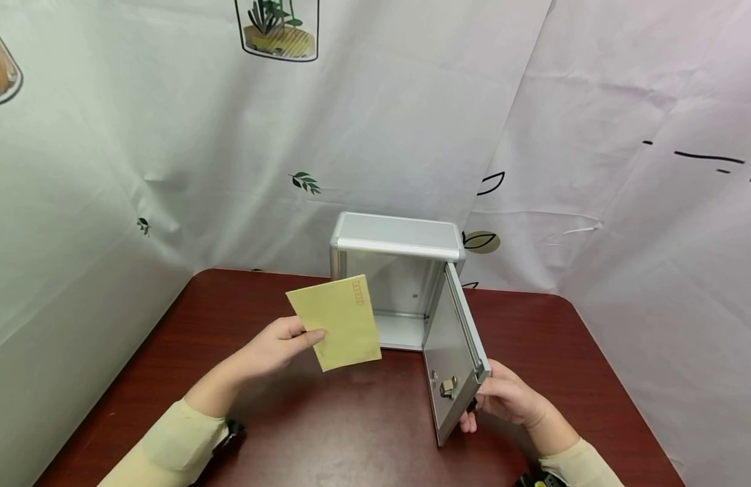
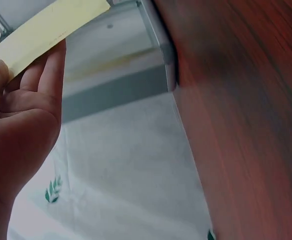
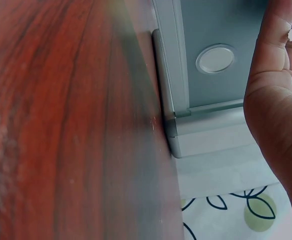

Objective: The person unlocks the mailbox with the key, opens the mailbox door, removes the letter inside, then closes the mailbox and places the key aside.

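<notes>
A yellow envelope point(image 1: 341, 328) with a row of small red boxes in one corner is pinched between the thumb and fingers of my left hand point(image 1: 280, 345), in front of a silver metal box point(image 1: 399, 230). The box stands upright with its door point(image 1: 451, 352) swung out toward me on the right. On the door's inner face is a metal lock latch point(image 1: 448, 387). My right hand point(image 1: 512, 396) is at the door's free edge, its fingers around a small black key point(image 1: 472, 405) on the outer side. In the right wrist view the fingertips are cut off.
The dark red wooden table point(image 1: 351, 433) carries the box near its back edge. A white cloth point(image 1: 381, 135) with plant drawings hangs behind and at both sides. A round pale disc point(image 3: 216, 59) is on the door's outer face.
</notes>
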`<state>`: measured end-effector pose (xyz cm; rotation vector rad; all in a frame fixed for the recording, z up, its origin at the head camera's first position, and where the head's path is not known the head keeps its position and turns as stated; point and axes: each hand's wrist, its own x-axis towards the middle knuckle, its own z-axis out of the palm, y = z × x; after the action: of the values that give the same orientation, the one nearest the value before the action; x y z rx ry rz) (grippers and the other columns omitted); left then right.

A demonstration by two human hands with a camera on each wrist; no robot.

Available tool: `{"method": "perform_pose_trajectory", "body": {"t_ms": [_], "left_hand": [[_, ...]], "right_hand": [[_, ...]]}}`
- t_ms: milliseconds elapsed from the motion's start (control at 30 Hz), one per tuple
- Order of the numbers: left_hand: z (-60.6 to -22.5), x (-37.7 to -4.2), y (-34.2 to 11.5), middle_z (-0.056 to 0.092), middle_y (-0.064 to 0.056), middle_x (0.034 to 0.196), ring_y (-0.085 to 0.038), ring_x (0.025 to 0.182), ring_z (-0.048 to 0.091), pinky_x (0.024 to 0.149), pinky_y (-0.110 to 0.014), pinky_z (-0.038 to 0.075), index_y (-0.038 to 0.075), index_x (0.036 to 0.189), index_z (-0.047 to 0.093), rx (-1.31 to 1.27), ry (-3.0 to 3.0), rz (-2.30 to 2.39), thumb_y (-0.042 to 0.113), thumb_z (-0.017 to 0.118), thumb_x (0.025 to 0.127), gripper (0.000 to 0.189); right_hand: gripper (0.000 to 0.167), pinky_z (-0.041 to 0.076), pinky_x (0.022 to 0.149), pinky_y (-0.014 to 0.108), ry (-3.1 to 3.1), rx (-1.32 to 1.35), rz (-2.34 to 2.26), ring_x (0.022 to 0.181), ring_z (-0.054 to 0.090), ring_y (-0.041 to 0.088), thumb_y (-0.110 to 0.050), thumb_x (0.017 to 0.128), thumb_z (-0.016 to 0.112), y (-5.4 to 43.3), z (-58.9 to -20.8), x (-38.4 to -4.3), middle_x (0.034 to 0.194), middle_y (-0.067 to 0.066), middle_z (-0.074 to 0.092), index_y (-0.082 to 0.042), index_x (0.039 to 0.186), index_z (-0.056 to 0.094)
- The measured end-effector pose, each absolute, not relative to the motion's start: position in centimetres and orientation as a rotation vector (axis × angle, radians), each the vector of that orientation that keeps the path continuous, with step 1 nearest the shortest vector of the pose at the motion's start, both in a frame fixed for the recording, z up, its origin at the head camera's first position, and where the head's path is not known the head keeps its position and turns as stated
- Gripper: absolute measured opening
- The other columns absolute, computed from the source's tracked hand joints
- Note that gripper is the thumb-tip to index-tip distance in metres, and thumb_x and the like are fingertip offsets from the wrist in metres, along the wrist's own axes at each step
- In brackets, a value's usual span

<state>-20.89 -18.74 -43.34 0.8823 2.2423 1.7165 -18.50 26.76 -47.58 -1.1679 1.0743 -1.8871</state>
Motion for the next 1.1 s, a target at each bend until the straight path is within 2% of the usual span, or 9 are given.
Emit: {"method": "perform_pose_trajectory", "body": {"t_ms": [167, 300, 400, 500, 667, 767, 900, 1100], "left_hand": [[-43.6, -21.2, -20.6, 0.076, -0.019, 0.135, -0.016, 0.120, 0.076, 0.102, -0.032, 0.060, -0.012, 0.141, 0.068, 0.787, 2.133, 1.841, 0.009, 0.059, 0.116, 0.034], [-43.7, -21.6, -22.3, 0.079, -0.013, 0.131, -0.020, 0.116, 0.078, 0.098, -0.040, 0.064, -0.021, 0.140, 0.062, 0.727, 2.057, 1.930, 0.008, 0.056, 0.117, 0.037], [-43.8, -22.0, -23.7, 0.080, -0.008, 0.128, -0.021, 0.115, 0.079, 0.097, -0.041, 0.065, -0.023, 0.139, 0.060, 0.700, 2.036, 1.988, 0.007, 0.054, 0.118, 0.037], [-44.0, -22.4, -25.1, 0.081, -0.005, 0.125, -0.020, 0.114, 0.079, 0.098, -0.039, 0.065, -0.017, 0.137, 0.063, 0.675, 2.031, 2.037, 0.006, 0.053, 0.118, 0.032], [-44.7, -23.0, -26.9, 0.082, -0.002, 0.121, -0.018, 0.111, 0.080, 0.096, -0.037, 0.065, 0.001, 0.130, 0.073, 0.594, 1.997, 2.111, 0.006, 0.053, 0.118, 0.024], [-45.1, -23.4, -27.8, 0.083, -0.001, 0.119, -0.016, 0.109, 0.080, 0.094, -0.036, 0.065, 0.005, 0.128, 0.073, 0.510, 2.000, 2.127, 0.008, 0.054, 0.119, 0.022], [-45.5, -23.9, -28.8, 0.083, 0.001, 0.117, -0.015, 0.107, 0.080, 0.091, -0.033, 0.065, -0.001, 0.133, 0.068, 0.369, 2.064, 2.108, 0.014, 0.056, 0.119, 0.024], [-46.2, -24.4, -29.9, 0.082, 0.002, 0.119, -0.013, 0.107, 0.080, 0.089, -0.033, 0.066, -0.014, 0.148, 0.054, 0.230, 2.163, 2.050, 0.019, 0.057, 0.119, 0.044]], "right_hand": [[0.046, 0.068, 0.083, 0.039, 1.068, -1.170, -1.890, 0.095, 0.080, 0.022, 0.007, 0.111, 0.027, 26.7, -47.7, -18.5, 0.091, 0.042, 0.064, 0.007, 0.131, 0.068], [0.047, 0.068, 0.083, 0.040, 1.068, -1.166, -1.889, 0.095, 0.080, 0.022, 0.008, 0.110, 0.026, 26.7, -47.6, -18.4, 0.092, 0.042, 0.065, 0.007, 0.131, 0.068], [0.046, 0.068, 0.083, 0.040, 1.067, -1.167, -1.887, 0.095, 0.080, 0.022, 0.007, 0.111, 0.027, 26.7, -47.6, -18.5, 0.092, 0.042, 0.065, 0.007, 0.131, 0.068], [0.046, 0.068, 0.083, 0.040, 1.068, -1.170, -1.887, 0.095, 0.080, 0.022, 0.008, 0.111, 0.027, 26.7, -47.7, -18.5, 0.091, 0.043, 0.064, 0.007, 0.131, 0.068], [0.047, 0.068, 0.083, 0.039, 1.075, -1.161, -1.884, 0.095, 0.080, 0.022, 0.007, 0.111, 0.026, 26.8, -47.7, -18.5, 0.091, 0.043, 0.064, 0.007, 0.132, 0.068], [0.047, 0.068, 0.083, 0.040, 1.075, -1.160, -1.883, 0.094, 0.080, 0.022, 0.007, 0.110, 0.026, 26.8, -47.7, -18.5, 0.091, 0.042, 0.065, 0.007, 0.131, 0.068], [0.047, 0.068, 0.082, 0.040, 1.077, -1.168, -1.885, 0.094, 0.080, 0.023, 0.008, 0.110, 0.026, 26.8, -47.7, -18.5, 0.091, 0.042, 0.064, 0.007, 0.130, 0.068], [0.047, 0.068, 0.083, 0.040, 1.077, -1.177, -1.881, 0.094, 0.080, 0.022, 0.008, 0.110, 0.026, 26.8, -47.7, -18.6, 0.091, 0.043, 0.063, 0.007, 0.132, 0.068]]}}
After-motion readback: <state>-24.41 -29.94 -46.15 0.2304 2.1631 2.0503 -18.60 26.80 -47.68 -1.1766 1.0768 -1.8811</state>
